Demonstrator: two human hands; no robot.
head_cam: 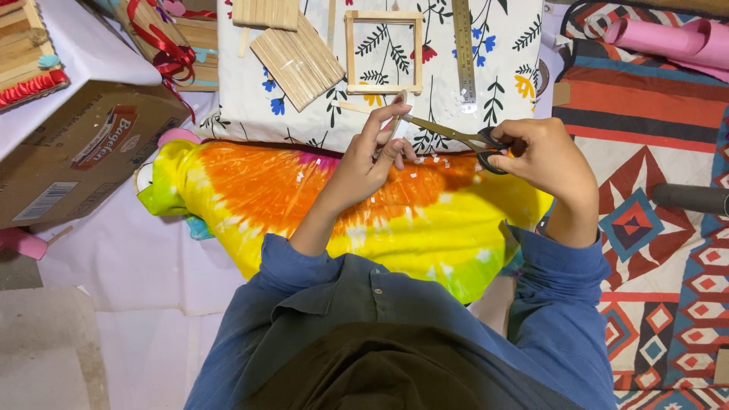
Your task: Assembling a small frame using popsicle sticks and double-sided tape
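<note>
My left hand (pixel 373 150) pinches a thin wooden craft stick (pixel 398 110), holding it upright between thumb and fingers. My right hand (pixel 541 152) grips black-handled scissors (pixel 449 135), whose blades reach left and meet the stick near its top. Both hands hover over an orange and yellow tie-dye cloth (pixel 304 205) on my lap. Small white offcuts (pixel 433 159) lie scattered on the cloth under the hands.
On a floral cloth (pixel 509 53) ahead lie a square stick frame (pixel 383 52), a bundle of sticks (pixel 298 61) and a metal ruler (pixel 464 49). A cardboard box (pixel 76 152) sits at left. Pink paper rolls (pixel 668 38) rest on a patterned rug (pixel 661 228) at right.
</note>
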